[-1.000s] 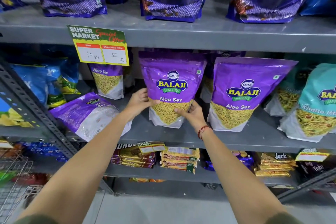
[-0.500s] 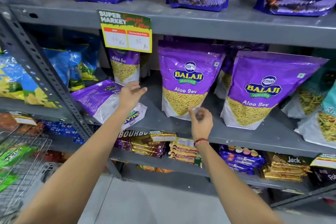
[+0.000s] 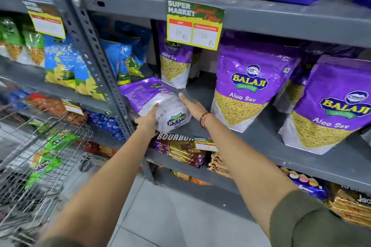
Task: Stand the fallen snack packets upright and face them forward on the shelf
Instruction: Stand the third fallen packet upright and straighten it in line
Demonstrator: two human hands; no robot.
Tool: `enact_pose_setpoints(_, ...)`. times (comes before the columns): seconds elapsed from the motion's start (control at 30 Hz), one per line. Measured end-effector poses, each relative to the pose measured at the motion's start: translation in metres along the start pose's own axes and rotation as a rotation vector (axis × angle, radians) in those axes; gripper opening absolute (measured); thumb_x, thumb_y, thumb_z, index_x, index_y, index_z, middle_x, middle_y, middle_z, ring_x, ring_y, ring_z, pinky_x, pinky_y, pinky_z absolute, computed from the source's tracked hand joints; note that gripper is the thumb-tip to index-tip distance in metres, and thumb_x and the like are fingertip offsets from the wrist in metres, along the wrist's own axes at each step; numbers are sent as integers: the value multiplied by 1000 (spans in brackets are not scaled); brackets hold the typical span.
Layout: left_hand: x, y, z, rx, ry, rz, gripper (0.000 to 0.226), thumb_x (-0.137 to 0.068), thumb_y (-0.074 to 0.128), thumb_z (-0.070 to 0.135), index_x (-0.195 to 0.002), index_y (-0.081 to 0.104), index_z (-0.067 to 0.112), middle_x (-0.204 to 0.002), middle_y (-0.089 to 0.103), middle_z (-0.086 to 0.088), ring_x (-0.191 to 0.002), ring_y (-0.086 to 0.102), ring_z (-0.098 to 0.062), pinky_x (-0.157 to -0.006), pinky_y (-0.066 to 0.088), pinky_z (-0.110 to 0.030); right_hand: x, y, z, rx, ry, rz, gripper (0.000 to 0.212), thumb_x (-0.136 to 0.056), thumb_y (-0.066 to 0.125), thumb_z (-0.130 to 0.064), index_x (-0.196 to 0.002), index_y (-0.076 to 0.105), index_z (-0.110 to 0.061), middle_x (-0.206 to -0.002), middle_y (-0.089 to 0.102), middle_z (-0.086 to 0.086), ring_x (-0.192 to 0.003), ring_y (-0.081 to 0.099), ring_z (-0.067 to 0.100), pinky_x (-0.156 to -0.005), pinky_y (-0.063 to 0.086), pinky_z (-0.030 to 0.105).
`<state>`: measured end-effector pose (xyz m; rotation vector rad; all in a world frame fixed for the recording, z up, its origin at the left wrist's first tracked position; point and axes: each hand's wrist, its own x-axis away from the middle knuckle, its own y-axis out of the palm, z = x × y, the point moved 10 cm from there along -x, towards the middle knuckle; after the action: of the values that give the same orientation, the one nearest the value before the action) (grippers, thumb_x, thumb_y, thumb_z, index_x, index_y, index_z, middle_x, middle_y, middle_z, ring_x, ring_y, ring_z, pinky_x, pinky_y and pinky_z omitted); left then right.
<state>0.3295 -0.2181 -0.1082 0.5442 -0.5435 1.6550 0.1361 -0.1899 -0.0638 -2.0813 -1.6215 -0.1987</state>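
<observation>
A purple and white Aloo Sev packet lies flat on the grey middle shelf, its back up and its bottom end hanging over the front edge. My left hand grips that near end, thumb on top. My right hand rests flat against the packet's right side, fingers stretched out. Three purple Aloo Sev packets stand upright and face forward: a small one behind the fallen packet, one in the middle and one at the right.
A grey perforated upright stands just left of the fallen packet. A price sign hangs from the shelf above. Blue packets lean at the back left. A wire trolley stands at lower left. Biscuit packs fill the shelf below.
Both hands left the upright middle packet and moved left to the fallen one; my left hand now grips its near end. The camera swung left.
</observation>
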Motion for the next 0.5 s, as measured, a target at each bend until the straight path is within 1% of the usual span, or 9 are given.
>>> enact_pose_setpoints(0.1,9,37,-10,32,-117,-386,82,-77,62,57,-138,40,6,-139,51,-17,-125,52,-33,-107,42,-44,-2,13,5,35,46,-50,106,-62,40,-90,-135,48,-15,-143,48,10,-129,47,29,-111,36,46)
enact_pose_setpoints(0.13,13,43,-10,-3,-117,-476,75,-80,58,57,-133,47,4,-133,56,-19,-121,55,-33,-106,44,-42,-1,15,4,63,34,-38,106,-58,38,-93,-127,55,-15,-136,55,12,-122,53,29,-107,40,46)
enact_pose_setpoints(0.17,15,45,-7,-33,-102,-541,67,-83,56,56,-125,55,3,-121,64,-19,-111,62,-31,-98,50,-39,0,16,0,73,16,-22,107,-52,37,-96,-118,61,-15,-128,60,13,-115,58,29,-103,44,46)
enact_pose_setpoints(0.23,17,39,-2,-76,-99,-588,50,-83,59,51,-100,67,6,-87,75,-14,-76,73,-24,-64,61,-30,4,12,-12,49,-14,28,109,-45,40,-97,-109,65,-13,-121,64,15,-107,62,30,-100,48,46)
enact_pose_setpoints(0.27,16,33,-2,-94,-114,-581,42,-81,63,49,-89,68,8,-74,76,-11,-63,72,-21,-51,58,-27,4,7,-16,34,-20,59,112,-44,43,-96,-113,64,-11,-124,62,16,-110,60,31,-100,47,46)
enact_pose_setpoints(0.33,14,20,1,-104,-127,-553,33,-77,69,42,-85,68,11,-67,75,-8,-57,71,-20,-47,56,-26,1,-5,-21,14,-12,120,116,-49,48,-91,-127,55,-5,-130,56,18,-120,54,34,-104,44,47)
enact_pose_setpoints(0.4,18,16,8,-85,-114,-568,27,-77,70,37,-87,68,12,-68,75,-7,-59,71,-20,-49,57,-28,-3,-6,-13,-73,54,102,106,-59,56,-83,-131,50,-4,-123,58,13,-119,56,35,-102,46,48)
enact_pose_setpoints(0.43,20,13,10,-80,-112,-583,25,-76,71,35,-86,68,12,-69,76,-7,-60,72,-20,-50,57,-28,-3,3,-4,-166,115,30,99,-64,59,-78,-131,50,-6,-122,60,12,-115,59,35,-101,48,48)
enact_pose_setpoints(0.5,29,12,11,-102,-100,-638,24,-75,71,36,-85,71,13,-71,76,-7,-62,72,-19,-50,56,-27,5,31,6,-343,207,-209,83,-73,56,-72,-128,56,-10,-120,64,13,-114,61,33,-104,45,47)
